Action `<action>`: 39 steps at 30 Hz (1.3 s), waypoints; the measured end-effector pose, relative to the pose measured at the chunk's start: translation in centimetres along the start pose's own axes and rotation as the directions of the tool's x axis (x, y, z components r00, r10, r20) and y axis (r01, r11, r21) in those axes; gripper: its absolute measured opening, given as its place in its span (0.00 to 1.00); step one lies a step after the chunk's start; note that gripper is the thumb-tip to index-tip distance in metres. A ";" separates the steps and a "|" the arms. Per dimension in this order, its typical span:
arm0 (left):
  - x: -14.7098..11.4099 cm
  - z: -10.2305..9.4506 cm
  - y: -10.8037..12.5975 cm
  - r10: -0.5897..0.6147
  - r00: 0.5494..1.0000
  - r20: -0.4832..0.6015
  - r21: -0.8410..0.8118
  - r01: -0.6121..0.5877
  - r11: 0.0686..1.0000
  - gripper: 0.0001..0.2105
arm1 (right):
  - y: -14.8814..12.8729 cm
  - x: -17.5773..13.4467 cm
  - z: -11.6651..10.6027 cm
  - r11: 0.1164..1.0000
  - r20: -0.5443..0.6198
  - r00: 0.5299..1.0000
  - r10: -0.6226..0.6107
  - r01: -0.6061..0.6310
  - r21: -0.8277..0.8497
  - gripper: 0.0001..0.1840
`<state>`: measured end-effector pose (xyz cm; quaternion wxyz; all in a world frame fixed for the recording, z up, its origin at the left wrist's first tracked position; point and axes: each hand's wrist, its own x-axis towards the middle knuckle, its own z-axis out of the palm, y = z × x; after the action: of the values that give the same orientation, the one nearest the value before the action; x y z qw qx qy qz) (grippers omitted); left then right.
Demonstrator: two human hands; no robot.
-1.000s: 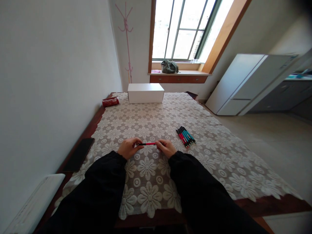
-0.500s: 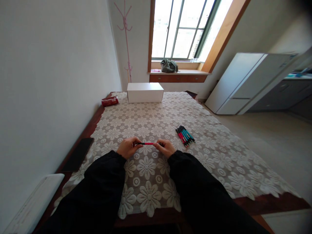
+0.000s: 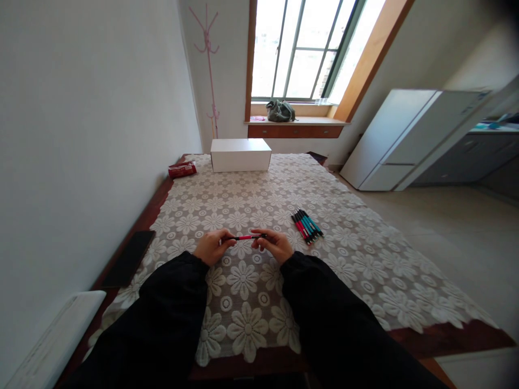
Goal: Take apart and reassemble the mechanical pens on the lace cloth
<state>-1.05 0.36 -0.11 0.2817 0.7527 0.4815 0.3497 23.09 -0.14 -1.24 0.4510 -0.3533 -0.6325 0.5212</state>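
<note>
Level above the tablecloth, a red and black pen (image 3: 244,237) lies crosswise between my hands. My left hand (image 3: 211,247) pinches its black left end between thumb and fingers. At the other end, my right hand (image 3: 274,246) has its fingers on the black part, the thumb a little lower; the exact contact is partly hidden. A group of several pens (image 3: 307,226), red and black or teal and black, lies side by side on the cloth to the right of my right hand.
A white box (image 3: 240,156) stands at the table's far end, with a red packet (image 3: 182,169) left of it. Along the left edge lie a flat black object (image 3: 128,259) and a white object (image 3: 60,340). The floral lace tablecloth (image 3: 248,327) covers the wooden table.
My right thumb and fingers have shifted on the pen, with the thumb dropping a little. The pen's right end has tipped slightly upward. My left hand keeps its pinch.
</note>
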 end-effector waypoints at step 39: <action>0.4 -0.1 -0.6 0.084 0.985 0.149 0.220 -0.116 0.969 0.10 | 0.8 -0.5 0.1 0.957 0.229 0.972 -0.056 -0.014 0.290 0.22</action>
<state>-1.34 0.91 -0.37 0.2084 0.8258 0.4590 0.2528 23.13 -0.51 -2.15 0.4254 -0.2123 -0.6019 0.6415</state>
